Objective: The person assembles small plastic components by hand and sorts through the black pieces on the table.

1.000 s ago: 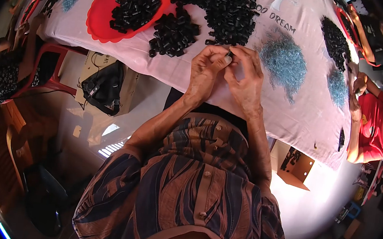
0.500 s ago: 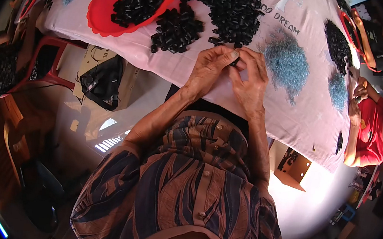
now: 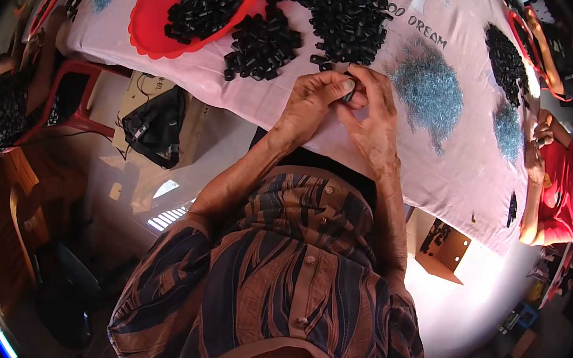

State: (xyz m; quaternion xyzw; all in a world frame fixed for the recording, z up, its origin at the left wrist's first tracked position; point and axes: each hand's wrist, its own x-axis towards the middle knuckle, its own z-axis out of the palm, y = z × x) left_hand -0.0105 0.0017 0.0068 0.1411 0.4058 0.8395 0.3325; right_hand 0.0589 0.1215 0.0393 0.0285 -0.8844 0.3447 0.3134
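Note:
My left hand is closed, thumb and fingers pinched on a small black piece near the table's front edge. My right hand meets it there, its fingers bent round the same piece and partly hiding it. Just beyond the hands lies a large heap of black pieces, with a smaller black heap to its left. A red basin at the upper left holds more black pieces. Right of my hands a pile of small clear-blue pieces is spread on the pink cloth.
A person in red works at the right edge beside another black heap and blue pile. Another person sits at the left by a red chair. A black bag and an open carton are below table level.
Both hands stay together near the same spot. The black piece now shows between the fingers, where one second ago it was mostly hidden. The view has shifted slightly.

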